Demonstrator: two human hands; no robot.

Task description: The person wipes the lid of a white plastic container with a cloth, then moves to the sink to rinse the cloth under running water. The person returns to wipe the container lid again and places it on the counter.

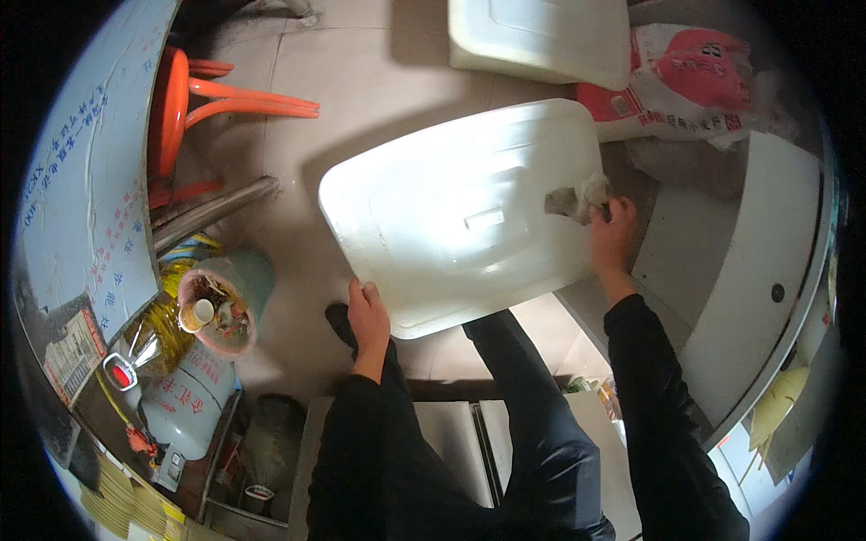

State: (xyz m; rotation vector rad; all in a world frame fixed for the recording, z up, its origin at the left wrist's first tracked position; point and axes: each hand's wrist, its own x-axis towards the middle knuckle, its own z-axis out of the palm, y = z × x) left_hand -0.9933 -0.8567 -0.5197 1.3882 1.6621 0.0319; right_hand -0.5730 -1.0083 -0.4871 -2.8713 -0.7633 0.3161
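A white plastic lid (433, 223) with rounded corners and a raised middle is held tilted above the floor in front of my legs. My left hand (369, 321) grips its near left edge, thumb on top and fingers hidden beneath. At the right end, my right hand (614, 233) pinches a crumpled greyish-white cloth (590, 197) that rests against the lid's surface. A darker brownish part of the cloth lies flat on the plastic. Bright light glares across the lid's middle.
Beyond the lid stands a white plastic bin (541, 44), beside a red and white printed sack (697, 81). An orange stool (172, 111) lies to the left. Below it are a waste bin (260, 291) with rubbish and a gas cylinder (189, 399). A white cabinet panel (744, 291) borders the right.
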